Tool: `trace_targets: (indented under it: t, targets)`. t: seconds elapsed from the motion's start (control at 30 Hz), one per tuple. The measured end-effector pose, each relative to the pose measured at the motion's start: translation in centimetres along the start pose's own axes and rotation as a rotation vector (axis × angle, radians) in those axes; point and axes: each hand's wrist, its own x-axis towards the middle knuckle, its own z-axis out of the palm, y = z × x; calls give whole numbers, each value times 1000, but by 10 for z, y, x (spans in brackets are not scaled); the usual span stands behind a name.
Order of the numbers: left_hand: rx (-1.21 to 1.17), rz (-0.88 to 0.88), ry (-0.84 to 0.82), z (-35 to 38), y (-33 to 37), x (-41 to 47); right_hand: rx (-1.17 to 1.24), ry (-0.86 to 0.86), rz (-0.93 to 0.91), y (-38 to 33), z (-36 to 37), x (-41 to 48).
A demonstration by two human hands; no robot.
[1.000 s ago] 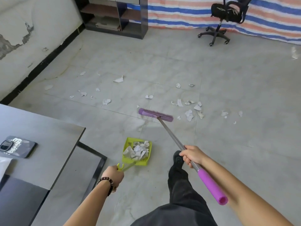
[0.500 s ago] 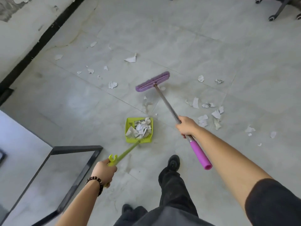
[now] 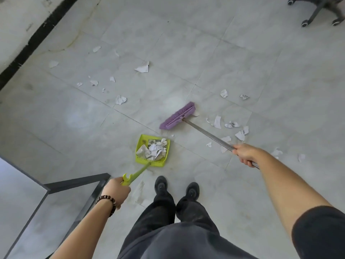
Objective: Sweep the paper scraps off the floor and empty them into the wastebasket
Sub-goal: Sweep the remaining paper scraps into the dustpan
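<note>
Left hand (image 3: 116, 191) fingers curled tight round the end of the lime-green plastic dustpan handle (image 3: 138, 173), dark beaded bracelet (image 3: 107, 201) on that wrist

Lime-green plastic dustpan (image 3: 139, 144) sits flat on the grey tiled floor (image 3: 242, 62) just ahead of two black shoes (image 3: 161, 185), open mouth facing away from the person. Pile of torn white paper scraps (image 3: 154, 149) inside it, mostly toward the right and back

Right hand (image 3: 244, 154) fist wrapped round the silver metal broom shaft (image 3: 207, 134), arm stretched out to the right. Shaft runs up-left to the purple plastic broom head (image 3: 178, 116), which is angled, just beyond the dustpan's far right corner, not touching it; cannot tell if the bristles meet the tile

Loose white scraps (image 3: 217, 122) clustered right of the broom head and along the shaft, a few more near the right hand. Second scatter of scraps (image 3: 121, 99) well left of the broom, with one larger folded white piece (image 3: 142, 68) further out

Dark metal table frame (image 3: 74, 182) lower left beside the left hand, black baseboard (image 3: 37, 36) along the wall upper left, wheeled office chair base (image 3: 317, 10) top right corner
</note>
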Motion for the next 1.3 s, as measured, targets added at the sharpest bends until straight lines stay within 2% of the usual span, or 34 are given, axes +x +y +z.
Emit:
trace_targets:
  t: [0.23,0.43,0.57,0.67,0.87,1.17,1.3]
  targets:
    - [52,103,-63,-42,27,33,101,203,71,67,-20,-74]
    - [97,183,-132,-62,58,53,288,301,115,106,43,-103]
    - [93,218,-144,-60,81,57,396,382,68,90,88,-102]
    - [61,206,-133,-55,94,59,387,407,3,64,91,-92]
    - [-78,113,-37,-31,114,51,215,359,-109,41,40,-49]
    - [-461,-105,245,47,124,-8,-164,131,-291,37,-35,15]
    - [-439,-161,353,82,134,-32,-428,94,-321,58,-85,24]
